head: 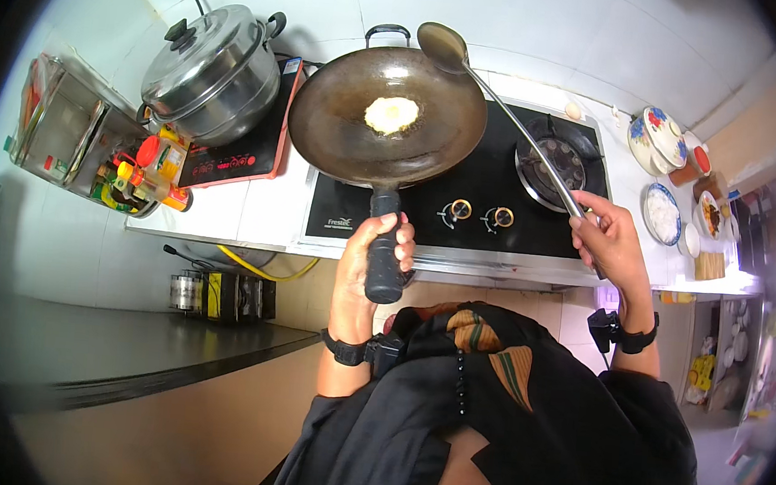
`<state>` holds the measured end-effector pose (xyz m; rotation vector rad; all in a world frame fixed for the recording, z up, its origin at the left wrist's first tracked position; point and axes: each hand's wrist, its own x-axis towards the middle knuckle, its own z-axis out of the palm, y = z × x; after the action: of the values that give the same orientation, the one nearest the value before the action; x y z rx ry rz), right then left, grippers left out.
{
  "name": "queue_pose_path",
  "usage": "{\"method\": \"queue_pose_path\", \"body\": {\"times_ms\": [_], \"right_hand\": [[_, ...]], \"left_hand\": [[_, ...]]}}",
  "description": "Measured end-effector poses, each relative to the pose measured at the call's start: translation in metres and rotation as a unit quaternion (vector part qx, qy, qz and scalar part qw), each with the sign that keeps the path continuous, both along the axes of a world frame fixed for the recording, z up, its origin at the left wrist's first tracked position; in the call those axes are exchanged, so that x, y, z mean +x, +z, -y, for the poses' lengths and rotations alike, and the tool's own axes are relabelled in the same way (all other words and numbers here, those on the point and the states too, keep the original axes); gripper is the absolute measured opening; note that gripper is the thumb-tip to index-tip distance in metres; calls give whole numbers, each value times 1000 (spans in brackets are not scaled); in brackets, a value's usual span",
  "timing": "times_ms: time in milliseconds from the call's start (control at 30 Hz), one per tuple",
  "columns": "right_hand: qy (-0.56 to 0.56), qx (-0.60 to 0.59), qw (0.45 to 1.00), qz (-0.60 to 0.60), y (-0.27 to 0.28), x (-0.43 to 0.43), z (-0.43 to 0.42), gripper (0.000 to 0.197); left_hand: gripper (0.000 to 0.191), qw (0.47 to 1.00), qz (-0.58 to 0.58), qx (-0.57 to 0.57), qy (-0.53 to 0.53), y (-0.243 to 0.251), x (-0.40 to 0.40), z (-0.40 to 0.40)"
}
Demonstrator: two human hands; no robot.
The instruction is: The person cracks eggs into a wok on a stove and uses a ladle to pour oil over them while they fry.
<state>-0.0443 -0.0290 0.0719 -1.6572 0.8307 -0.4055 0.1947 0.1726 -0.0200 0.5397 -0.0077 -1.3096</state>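
Note:
My left hand (375, 255) grips the black handle of a wok (328, 135) that sits over the left side of a black glass gas hob (396, 223). A pale yellow and white egg (392, 115) lies in the middle of the wok, with a shiny film around it. My right hand (604, 235) holds the metal shaft of a long-handled ladle (442, 46). The ladle's bowl is at the wok's upper right rim; whether it touches the rim I cannot tell. The right burner (553, 163) carries no pan.
A lidded steel steamer pot (216, 75) stands on an induction cooker (230, 162) at the left, beside a rack (62, 128) with sauce bottles (153, 186). A whole egg (572, 111) lies behind the hob. At the right are a floral lidded pot (657, 140), jars and a blue-rimmed bowl (663, 215).

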Motion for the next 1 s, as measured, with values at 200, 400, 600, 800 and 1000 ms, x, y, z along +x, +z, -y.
{"method": "queue_pose_path", "body": {"times_ms": [200,400,600,800,1000], "right_hand": [[24,-28,999,-30,-1,2,-1,36],[59,-149,982,-96,3,-3,1,33],[115,-371,905,-176,18,-9,0,32],[144,-428,875,-175,20,-18,3,34],[159,-420,869,-209,28,-14,-4,33]], "left_hand": [[24,1000,14,2,19,-5,-11,2],[24,1000,18,-4,19,-13,-9,7],[26,1000,10,-23,9,-23,-6,11],[43,999,52,-9,4,-22,-10,9],[57,994,104,-12,-14,-24,-9,-1]]}}
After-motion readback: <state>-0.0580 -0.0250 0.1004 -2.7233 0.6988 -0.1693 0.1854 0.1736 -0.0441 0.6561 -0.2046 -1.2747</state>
